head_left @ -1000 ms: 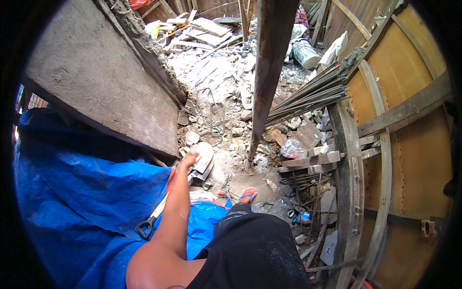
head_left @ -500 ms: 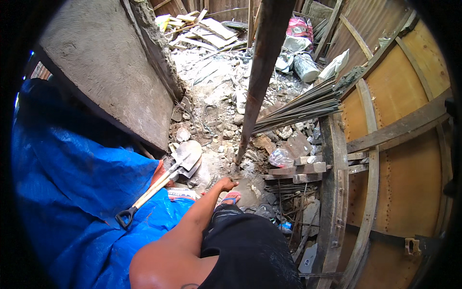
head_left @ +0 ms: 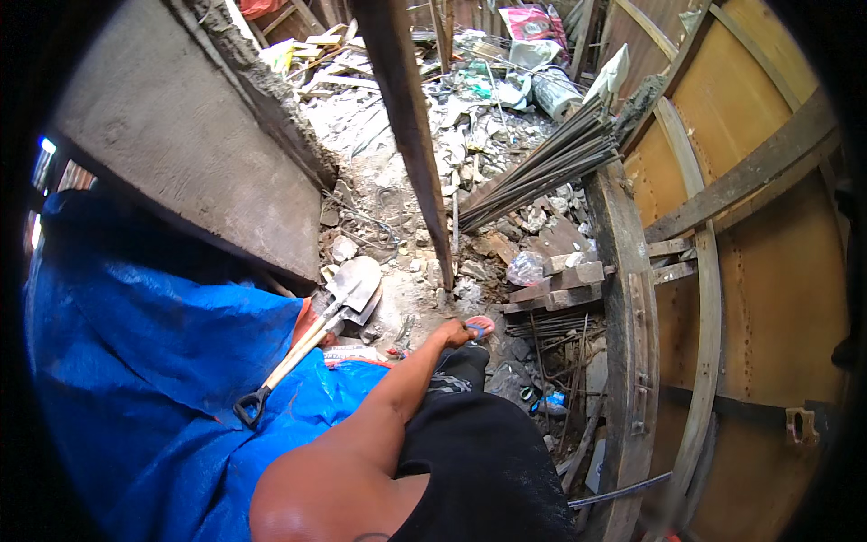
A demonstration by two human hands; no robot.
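My left hand (head_left: 454, 334) is held low in front of me with its fingers curled in, and nothing shows sticking out of it. Just past it is my foot in a red and blue flip-flop (head_left: 479, 327). My right hand is outside the picture. To the left of my arm, two shovels (head_left: 355, 282) lie together on a blue tarp (head_left: 172, 334). Their wooden handles slope toward me, and a black D-shaped grip (head_left: 250, 406) shows on one of them.
A dark wooden post (head_left: 411, 135) slants down ahead. Steel rods (head_left: 542, 176) jut out at right above stacked timber (head_left: 560, 287). Broken rubble (head_left: 470, 163) covers the ground. A concrete slab (head_left: 199, 154) leans at left; a plywood wall (head_left: 768, 298) with beams lines the right.
The view has shifted, and the post now leans the other way in it. My left hand and the flip-flop appear farther right. A thin metal bar has come into view at the lower right.
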